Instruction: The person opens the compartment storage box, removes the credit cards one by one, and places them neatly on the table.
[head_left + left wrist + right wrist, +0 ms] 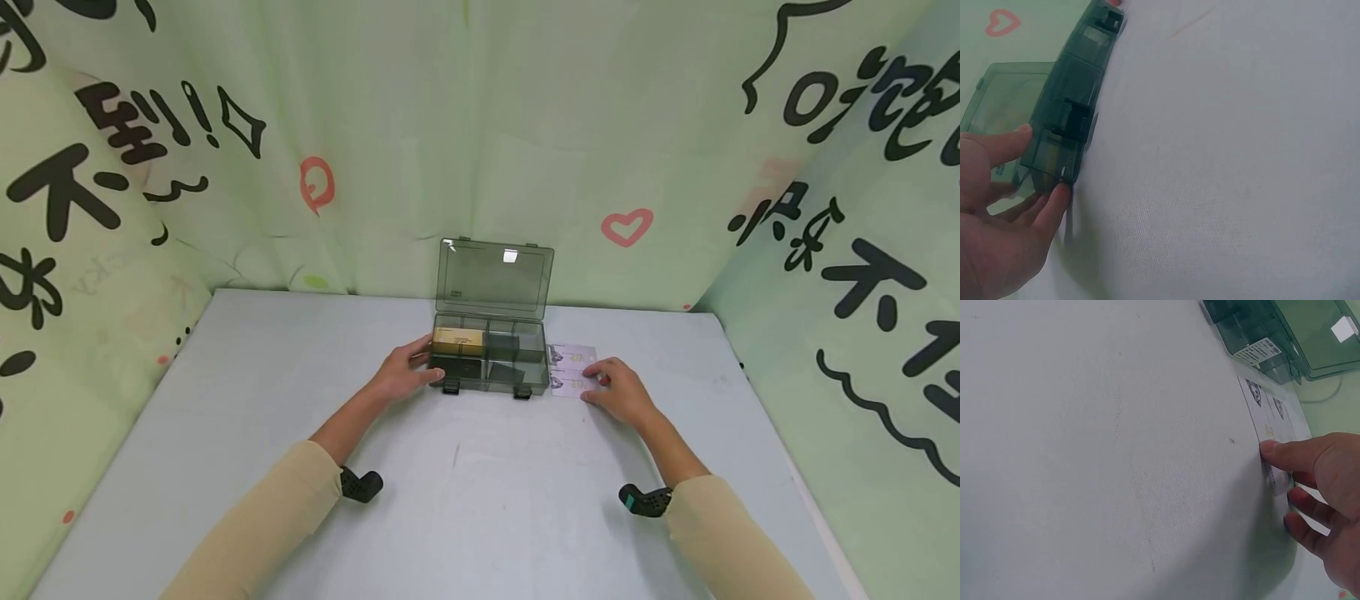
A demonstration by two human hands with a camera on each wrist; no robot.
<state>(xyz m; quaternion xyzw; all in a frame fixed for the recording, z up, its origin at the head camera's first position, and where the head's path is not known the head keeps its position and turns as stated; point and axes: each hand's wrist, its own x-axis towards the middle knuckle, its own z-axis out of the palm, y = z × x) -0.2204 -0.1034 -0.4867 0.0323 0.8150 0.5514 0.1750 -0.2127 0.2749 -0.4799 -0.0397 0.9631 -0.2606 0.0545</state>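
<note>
A smoky translucent compartment box point(532, 375) stands on the table with its lid point(495, 279) raised. A yellow pack point(458, 337) fills its rear left compartment; dark contents in other compartments are hard to make out. My left hand point(405, 372) grips the box's left end, thumb at the front corner and fingers along the side, as the left wrist view shows. Two pale purple printed cards point(567, 384) lie flat just right of the box, one behind the other. My right hand point(621, 392) pinches the nearer card's right end between thumb and fingers.
The white-covered table point(480, 500) reaches back to a pale green curtain point(465, 150) with printed characters and hearts. Similar curtains flank both sides. Two dark latches point(522, 391) stick out at the box's front. A barcode label point(1257, 352) is on its right side.
</note>
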